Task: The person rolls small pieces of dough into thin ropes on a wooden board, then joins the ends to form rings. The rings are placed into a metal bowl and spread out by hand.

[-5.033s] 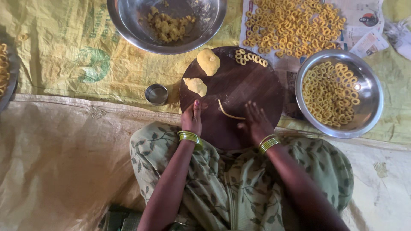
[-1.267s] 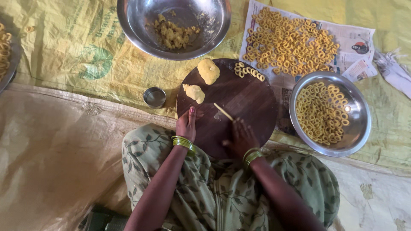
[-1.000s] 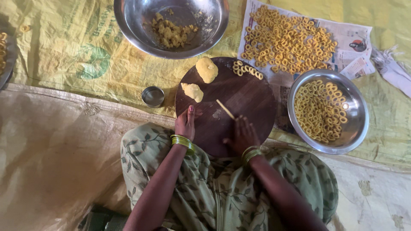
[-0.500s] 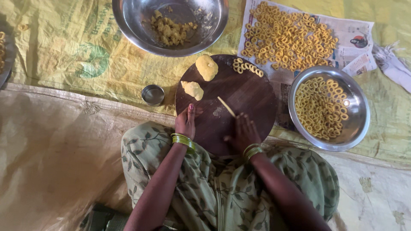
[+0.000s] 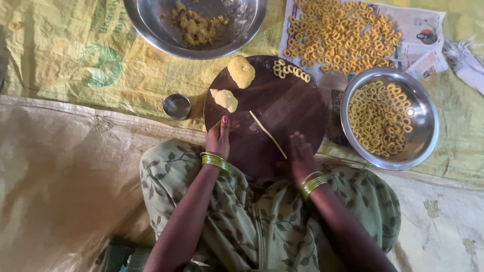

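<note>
Rolling a dough strand on the round board

Head view: the right hand (image 5: pixel 298 155) is lying flat and open at the lower end of the thin dough strand (image 5: pixel 268 134), which has stretched longer and straighter than five seconds ago, so the rolling is progressing. The left hand (image 5: pixel 220 137) is resting open on the dark wooden board (image 5: pixel 292 103), as before, below two dough lumps (image 5: pixel 225 99); finished rings (image 5: pixel 291 71) are sitting at its far edge.

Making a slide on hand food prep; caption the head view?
Right hand rolls a thin dough strand on a round wooden board; left hand rests beside it.
</note>
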